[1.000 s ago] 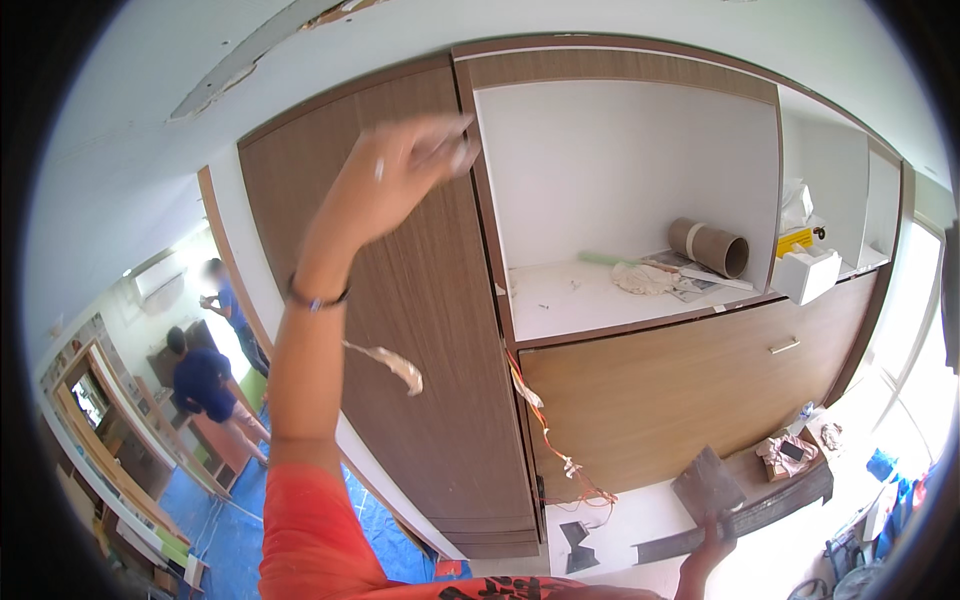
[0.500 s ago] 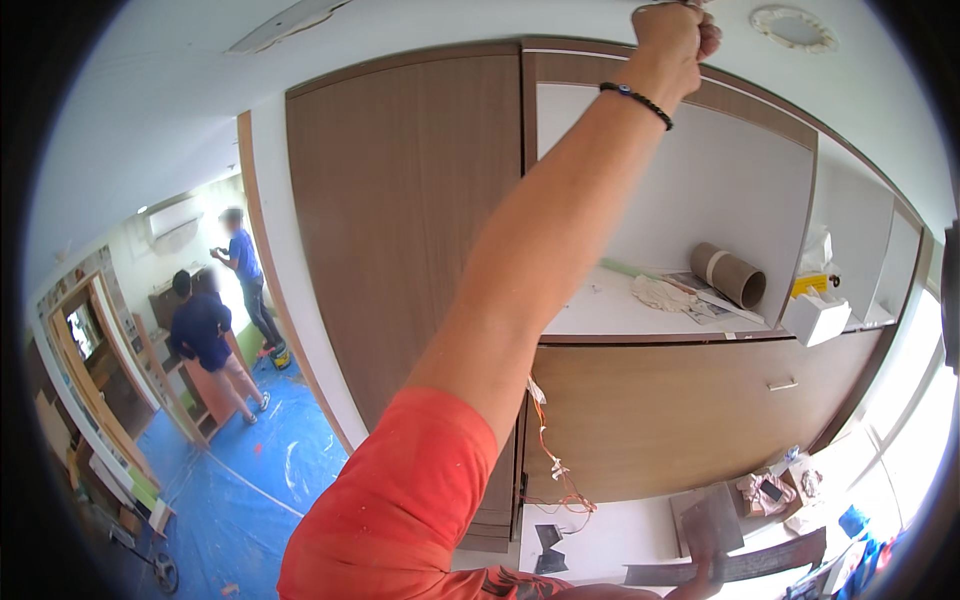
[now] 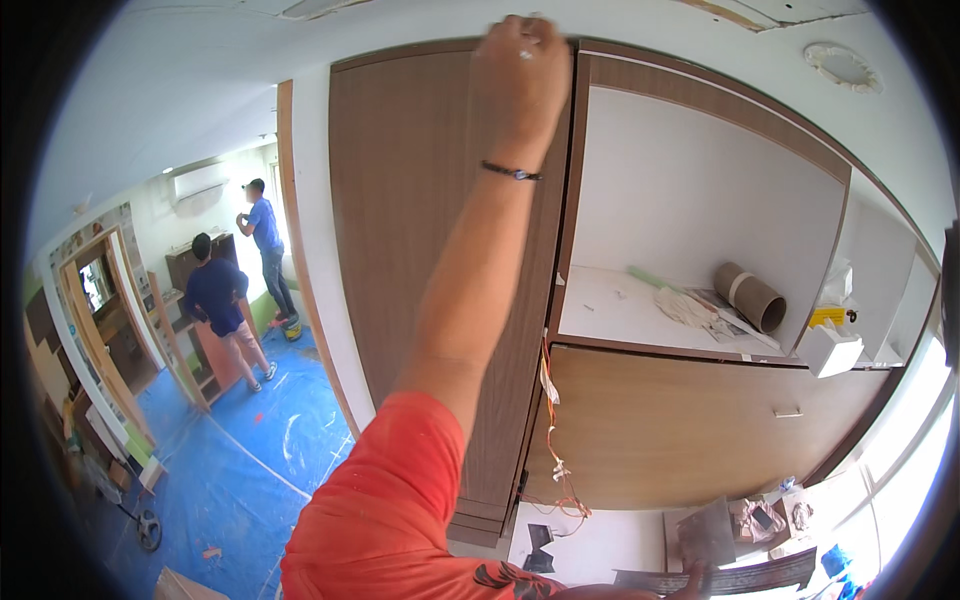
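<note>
My left arm, in a red sleeve, reaches straight up past a tall brown cabinet door [image 3: 440,200]. At the ceiling's edge, my left hand [image 3: 525,85] is closed in a fist, blurred by motion. White specks mark its knuckles, and what the fingers hold is hidden. At the lower edge, my right hand [image 3: 692,582] shows only in part, its fingers around a long dark flat strip [image 3: 765,575]. Just above that hand stands a grey-brown flat plate [image 3: 706,532]; whether the hand holds it too is unclear.
An open shelf holds a cardboard tube [image 3: 748,297] and crumpled cloth. Orange wires [image 3: 552,430] dangle beside the cabinet. Two people stand at left beyond an opening, on blue floor sheeting [image 3: 250,460]. A ring-edged hole [image 3: 842,67] is in the ceiling [image 3: 680,30].
My left hand has swung left along the ceiling's edge, from above the open shelf to above the tall door. The view has shifted slightly. My right hand stays low with the strip.
</note>
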The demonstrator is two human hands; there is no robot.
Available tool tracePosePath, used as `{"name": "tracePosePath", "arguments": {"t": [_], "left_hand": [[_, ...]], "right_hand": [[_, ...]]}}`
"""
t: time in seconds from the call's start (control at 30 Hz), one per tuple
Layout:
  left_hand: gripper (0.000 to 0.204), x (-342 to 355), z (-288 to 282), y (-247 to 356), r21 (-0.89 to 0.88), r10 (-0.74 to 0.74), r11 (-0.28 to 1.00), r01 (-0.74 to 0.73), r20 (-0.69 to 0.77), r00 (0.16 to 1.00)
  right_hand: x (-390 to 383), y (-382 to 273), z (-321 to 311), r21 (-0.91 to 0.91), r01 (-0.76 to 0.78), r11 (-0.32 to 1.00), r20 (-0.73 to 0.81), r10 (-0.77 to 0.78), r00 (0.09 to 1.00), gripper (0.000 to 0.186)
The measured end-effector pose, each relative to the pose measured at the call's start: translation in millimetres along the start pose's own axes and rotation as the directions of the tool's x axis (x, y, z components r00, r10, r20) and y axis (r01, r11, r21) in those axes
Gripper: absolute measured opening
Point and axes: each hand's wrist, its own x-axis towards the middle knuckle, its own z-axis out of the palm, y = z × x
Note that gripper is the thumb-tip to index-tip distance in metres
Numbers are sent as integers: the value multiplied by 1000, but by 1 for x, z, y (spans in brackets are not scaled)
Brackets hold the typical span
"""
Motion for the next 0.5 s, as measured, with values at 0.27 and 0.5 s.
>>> {"name": "tracePosePath", "arguments": {"t": [0.27,0.5], "left_hand": [[15,60,-50,-44,487,676,706,-515,-245,695],[10,84,-65,-44,493,809,545,-679,-97,579]], "right_hand": [[10,0,19,85,-76,993,61,71,996,36],[12,-8,34,136,-54,989,110,39,993,37]]}}
